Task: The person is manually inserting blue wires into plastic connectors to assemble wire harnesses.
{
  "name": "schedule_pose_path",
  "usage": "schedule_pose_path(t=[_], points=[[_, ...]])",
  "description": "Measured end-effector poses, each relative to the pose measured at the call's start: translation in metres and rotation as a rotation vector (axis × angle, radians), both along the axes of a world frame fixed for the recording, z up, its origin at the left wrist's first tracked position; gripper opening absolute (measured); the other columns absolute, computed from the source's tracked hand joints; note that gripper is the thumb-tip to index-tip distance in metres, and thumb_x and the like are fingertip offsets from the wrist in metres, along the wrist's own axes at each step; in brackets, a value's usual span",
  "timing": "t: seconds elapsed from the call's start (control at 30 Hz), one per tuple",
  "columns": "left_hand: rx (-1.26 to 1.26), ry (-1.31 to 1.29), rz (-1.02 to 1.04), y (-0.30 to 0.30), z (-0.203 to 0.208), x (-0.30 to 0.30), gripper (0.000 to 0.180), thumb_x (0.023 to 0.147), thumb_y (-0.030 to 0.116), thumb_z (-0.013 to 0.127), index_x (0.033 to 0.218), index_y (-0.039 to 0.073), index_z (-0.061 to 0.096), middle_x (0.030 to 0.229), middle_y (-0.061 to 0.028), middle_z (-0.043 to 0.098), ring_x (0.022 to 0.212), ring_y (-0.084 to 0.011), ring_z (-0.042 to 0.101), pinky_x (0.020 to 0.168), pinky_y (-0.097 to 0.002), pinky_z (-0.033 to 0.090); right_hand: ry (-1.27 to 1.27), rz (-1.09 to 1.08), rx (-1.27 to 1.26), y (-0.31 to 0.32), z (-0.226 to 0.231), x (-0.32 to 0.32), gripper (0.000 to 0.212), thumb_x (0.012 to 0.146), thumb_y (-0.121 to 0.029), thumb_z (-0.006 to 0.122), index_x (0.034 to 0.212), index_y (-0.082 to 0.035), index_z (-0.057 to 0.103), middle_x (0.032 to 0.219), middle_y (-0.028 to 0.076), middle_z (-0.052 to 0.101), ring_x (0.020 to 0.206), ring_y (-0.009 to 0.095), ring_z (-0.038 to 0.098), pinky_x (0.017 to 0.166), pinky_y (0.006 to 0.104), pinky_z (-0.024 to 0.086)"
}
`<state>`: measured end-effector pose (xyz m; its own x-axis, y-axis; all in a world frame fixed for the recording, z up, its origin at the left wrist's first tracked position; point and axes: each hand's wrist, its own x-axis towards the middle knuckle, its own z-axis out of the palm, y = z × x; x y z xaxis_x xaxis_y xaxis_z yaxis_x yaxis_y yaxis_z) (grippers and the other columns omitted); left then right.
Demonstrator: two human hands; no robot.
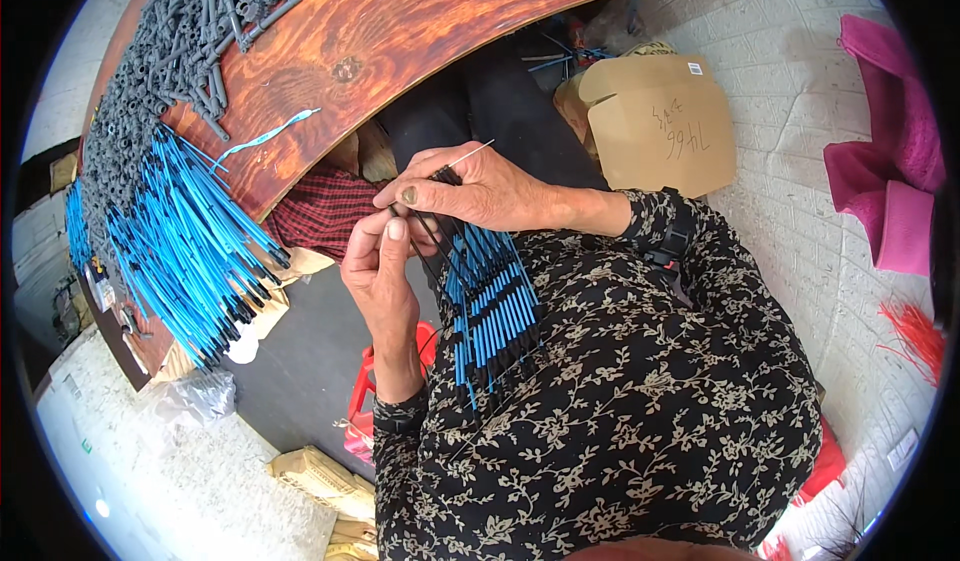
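Note:
My left hand [384,271] and my right hand [470,193] meet in front of my torso, fingertips almost touching. Thumb and forefinger of the left pinch the end of a thin black rod [428,248], which runs down toward my lap. The right hand's thumb and fingers close on a small dark piece at the same spot, mostly hidden by the fingers. A thin pale pin [474,153] sticks out above the right hand. Under both hands, a bundle of blue sticks with black sleeves [498,306] rests against my floral top.
The wooden table [400,11] bears a heap of grey plastic tube pieces [185,51], many blue sticks with black tips [195,246] at its left edge and a twisted blue strip [265,133]. A cardboard box [665,126] stands at right, beyond my knees. Pink cloth [885,151] lies far right.

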<state>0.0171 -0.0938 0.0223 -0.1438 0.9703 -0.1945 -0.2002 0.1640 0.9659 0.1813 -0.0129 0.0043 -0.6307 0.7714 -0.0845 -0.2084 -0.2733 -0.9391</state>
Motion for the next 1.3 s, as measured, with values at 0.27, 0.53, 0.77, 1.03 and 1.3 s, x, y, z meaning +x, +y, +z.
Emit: schedule_pose_path(t=[0.27, 0.53, 0.77, 1.03, 1.3], points=[[-0.041, -0.079, 0.016, 0.001, -0.001, 0.000, 0.021, 0.101, 0.017, 0.059, 0.110, -0.002, 0.064, 0.087, -0.0091, 0.068, 0.075, -0.0146, 0.063, 0.066, -0.0272, 0.052, 0.002, -0.046, 0.103, 0.001, -0.007, -0.001, 0.032, 0.099, -0.031, 0.061, 0.113, -0.005, 0.074, 0.085, 0.006, 0.070, 0.077, 0.009, 0.063, 0.071, 0.0260, 0.051], [-0.037, -0.105, 0.052, -0.001, -0.004, -0.002, 0.024, 0.100, 0.017, 0.061, 0.111, -0.003, 0.067, 0.087, -0.0094, 0.068, 0.076, -0.0153, 0.063, 0.068, -0.0275, 0.052, -0.017, -0.012, 0.110, 0.004, 0.001, -0.001, 0.033, 0.099, -0.034, 0.060, 0.114, -0.007, 0.074, 0.089, 0.008, 0.070, 0.079, 0.011, 0.064, 0.074, 0.0276, 0.052], [-0.037, -0.073, 0.105, -0.003, -0.001, 0.000, 0.023, 0.099, 0.018, 0.063, 0.105, -0.004, 0.069, 0.085, -0.0093, 0.067, 0.076, -0.0158, 0.062, 0.070, -0.0282, 0.051, -0.008, -0.050, 0.219, 0.003, -0.004, -0.005, 0.034, 0.100, -0.034, 0.059, 0.114, -0.006, 0.074, 0.089, 0.009, 0.070, 0.078, 0.012, 0.065, 0.072, 0.0280, 0.052], [-0.019, -0.077, -0.009, -0.002, -0.011, -0.005, 0.024, 0.101, 0.022, 0.059, 0.102, -0.001, 0.068, 0.085, -0.0063, 0.067, 0.075, -0.0141, 0.060, 0.071, -0.0281, 0.049, 0.003, 0.067, 0.066, 0.004, 0.001, -0.002, 0.031, 0.102, -0.025, 0.055, 0.117, -0.003, 0.071, 0.096, 0.006, 0.067, 0.080, 0.009, 0.062, 0.073, 0.0252, 0.051], [-0.034, -0.086, 0.006, -0.002, -0.008, -0.002, 0.026, 0.101, 0.024, 0.059, 0.106, -0.001, 0.068, 0.085, -0.0051, 0.065, 0.075, -0.0138, 0.059, 0.070, -0.0284, 0.048, 0.026, 0.066, 0.042, 0.003, -0.002, -0.005, 0.034, 0.103, -0.028, 0.056, 0.117, -0.001, 0.070, 0.097, 0.006, 0.065, 0.075, 0.007, 0.061, 0.069, 0.0239, 0.049]])
